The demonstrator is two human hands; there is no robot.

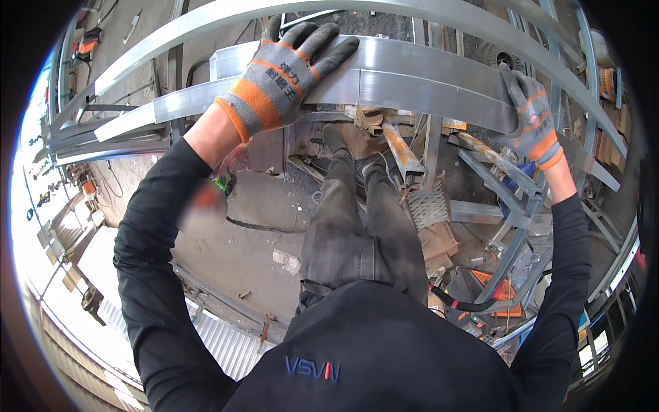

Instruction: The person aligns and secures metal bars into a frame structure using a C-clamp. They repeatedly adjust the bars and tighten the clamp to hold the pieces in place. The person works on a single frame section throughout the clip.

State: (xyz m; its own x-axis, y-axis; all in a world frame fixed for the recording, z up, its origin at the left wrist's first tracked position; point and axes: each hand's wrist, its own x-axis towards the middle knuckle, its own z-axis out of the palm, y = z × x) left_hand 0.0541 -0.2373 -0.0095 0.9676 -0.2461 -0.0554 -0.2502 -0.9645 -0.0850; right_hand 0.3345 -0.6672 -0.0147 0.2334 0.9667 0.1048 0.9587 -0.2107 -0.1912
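Observation:
Both my hands wear grey gloves with orange bands. Two long, flat silver metal bars lie one against the other across the upper view, the far bar (419, 58) and the near bar (425, 94). Over their left part rests my left hand (281, 79), palm down, fingers stretched toward the far edge and thumb pointing right. At the right part, my right hand (527, 113) is closed around the near bar's edge; its fingertips are partly hidden. A seam shows in the near bar, just right of my left hand.
Beyond the bars runs another long metal bar (185, 33). Below right stand a metal frame (511, 250), a rusty square tube (403, 150) and a mesh piece (429, 206). A dark cable (264, 227) crosses the floor at left. Another person's blurred head shows beside my left forearm.

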